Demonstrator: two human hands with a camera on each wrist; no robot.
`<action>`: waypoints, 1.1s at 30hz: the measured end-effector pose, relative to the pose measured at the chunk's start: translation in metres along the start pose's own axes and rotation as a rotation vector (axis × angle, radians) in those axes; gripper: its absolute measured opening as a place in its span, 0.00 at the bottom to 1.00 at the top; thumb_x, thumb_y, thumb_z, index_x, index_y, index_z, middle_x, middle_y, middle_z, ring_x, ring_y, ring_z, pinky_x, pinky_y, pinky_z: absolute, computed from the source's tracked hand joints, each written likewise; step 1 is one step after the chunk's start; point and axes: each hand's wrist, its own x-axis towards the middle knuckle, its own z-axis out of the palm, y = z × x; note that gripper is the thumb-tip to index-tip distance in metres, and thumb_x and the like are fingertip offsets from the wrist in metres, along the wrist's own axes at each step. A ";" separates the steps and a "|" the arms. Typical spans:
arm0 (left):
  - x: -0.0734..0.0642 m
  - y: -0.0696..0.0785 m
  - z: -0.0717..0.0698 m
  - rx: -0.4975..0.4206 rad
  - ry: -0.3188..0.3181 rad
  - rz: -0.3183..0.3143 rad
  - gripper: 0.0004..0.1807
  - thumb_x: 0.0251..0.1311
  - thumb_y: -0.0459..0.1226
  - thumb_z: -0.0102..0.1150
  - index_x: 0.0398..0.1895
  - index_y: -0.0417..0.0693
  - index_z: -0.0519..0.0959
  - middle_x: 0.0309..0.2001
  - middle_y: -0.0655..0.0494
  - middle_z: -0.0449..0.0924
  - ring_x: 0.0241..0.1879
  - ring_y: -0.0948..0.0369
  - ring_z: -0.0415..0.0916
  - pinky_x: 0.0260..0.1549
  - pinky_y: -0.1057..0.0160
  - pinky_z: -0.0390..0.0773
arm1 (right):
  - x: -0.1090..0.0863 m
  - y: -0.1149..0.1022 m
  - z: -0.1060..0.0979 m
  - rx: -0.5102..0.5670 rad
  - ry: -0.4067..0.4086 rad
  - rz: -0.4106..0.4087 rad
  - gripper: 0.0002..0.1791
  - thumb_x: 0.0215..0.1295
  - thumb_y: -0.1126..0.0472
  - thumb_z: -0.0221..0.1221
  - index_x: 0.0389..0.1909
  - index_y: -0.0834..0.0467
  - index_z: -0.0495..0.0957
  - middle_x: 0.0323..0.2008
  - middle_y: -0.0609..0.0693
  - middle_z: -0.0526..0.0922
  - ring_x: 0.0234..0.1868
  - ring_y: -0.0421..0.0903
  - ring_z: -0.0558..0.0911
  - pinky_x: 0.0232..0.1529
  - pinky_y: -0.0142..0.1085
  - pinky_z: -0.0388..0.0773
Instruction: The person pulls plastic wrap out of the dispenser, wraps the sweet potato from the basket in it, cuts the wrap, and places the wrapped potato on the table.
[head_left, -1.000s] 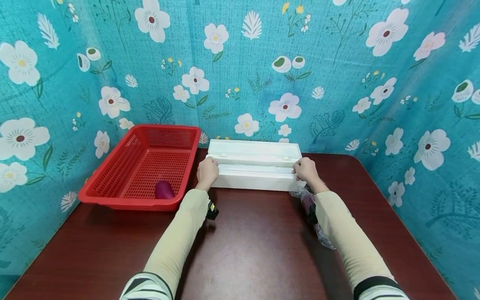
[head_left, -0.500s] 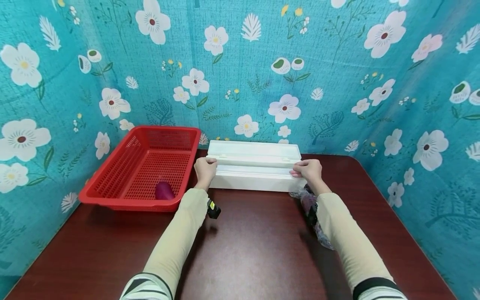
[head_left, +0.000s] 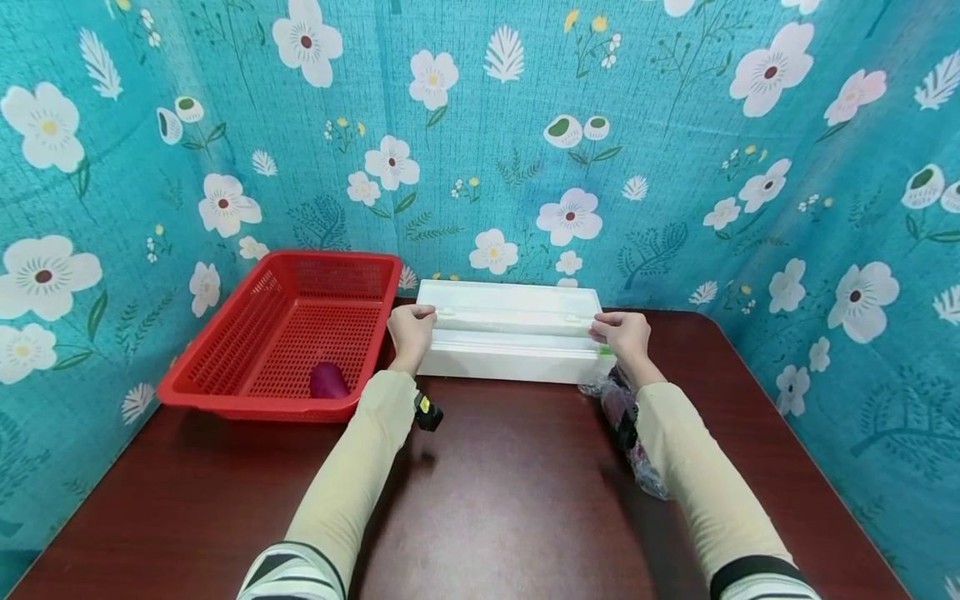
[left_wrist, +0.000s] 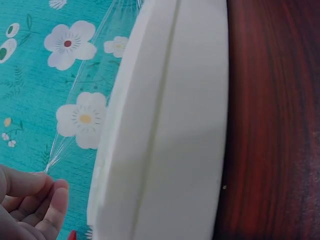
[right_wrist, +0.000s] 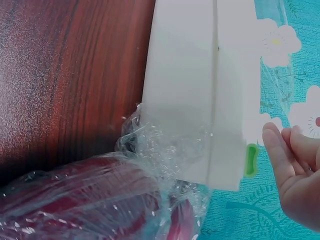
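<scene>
A long white cling film dispenser (head_left: 517, 362) with its lid (head_left: 510, 297) raised stands at the back of the table. Between finger and thumb, my left hand (head_left: 412, 332) pinches a gathered corner of clear cling film (left_wrist: 75, 107), which stretches taut above the box in the left wrist view. At the box's other end my right hand (head_left: 627, 340) pinches the film's opposite corner, beside a green slider (right_wrist: 251, 160). A purple item wrapped in crinkled film (right_wrist: 85, 195) lies against the dispenser's right front corner, partly under the right forearm in the head view.
A red perforated plastic basket (head_left: 255, 403) stands left of the dispenser, with a smooth purple rounded item (head_left: 328, 381), perhaps an eggplant, inside. A flowered blue cloth (head_left: 480, 142) hangs behind the dark brown table (head_left: 510, 483).
My right hand has slid a little to the right and up, uncovering the green slider. My left hand has risen slightly from the box's front edge. The dispenser stays in place.
</scene>
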 end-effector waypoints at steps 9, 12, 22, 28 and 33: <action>0.002 0.013 -0.005 -0.009 0.035 0.031 0.09 0.55 0.32 0.57 0.38 0.40 0.82 0.36 0.47 0.80 0.39 0.55 0.75 0.37 0.59 0.74 | 0.004 -0.008 -0.004 -0.072 0.030 -0.065 0.15 0.58 0.65 0.57 0.45 0.68 0.77 0.38 0.61 0.80 0.33 0.47 0.82 0.34 0.35 0.77; 0.002 0.017 -0.007 -0.023 0.042 0.026 0.08 0.54 0.32 0.58 0.37 0.41 0.82 0.35 0.48 0.80 0.38 0.55 0.75 0.35 0.59 0.74 | 0.037 0.023 -0.005 -0.062 0.051 -0.137 0.16 0.57 0.58 0.59 0.43 0.64 0.79 0.35 0.56 0.82 0.30 0.43 0.82 0.29 0.30 0.77; 0.005 0.033 -0.015 -0.035 0.057 0.042 0.08 0.55 0.32 0.58 0.37 0.41 0.82 0.35 0.48 0.81 0.36 0.57 0.76 0.33 0.61 0.75 | 0.113 0.085 -0.006 -0.073 0.123 -0.304 0.21 0.48 0.43 0.59 0.40 0.51 0.82 0.33 0.49 0.82 0.30 0.42 0.82 0.28 0.33 0.78; 0.007 0.045 -0.022 -0.028 0.046 0.074 0.09 0.55 0.33 0.58 0.38 0.41 0.82 0.36 0.49 0.81 0.38 0.56 0.75 0.35 0.60 0.75 | 0.121 0.076 -0.011 -0.051 0.086 -0.270 0.25 0.48 0.43 0.59 0.43 0.54 0.81 0.34 0.50 0.82 0.30 0.42 0.82 0.25 0.28 0.76; 0.008 0.055 -0.025 -0.033 0.036 0.082 0.09 0.55 0.34 0.58 0.38 0.42 0.82 0.36 0.50 0.81 0.38 0.57 0.76 0.35 0.61 0.75 | 0.097 0.036 -0.020 0.033 0.037 -0.142 0.19 0.54 0.52 0.60 0.45 0.57 0.80 0.38 0.52 0.82 0.35 0.44 0.82 0.30 0.31 0.77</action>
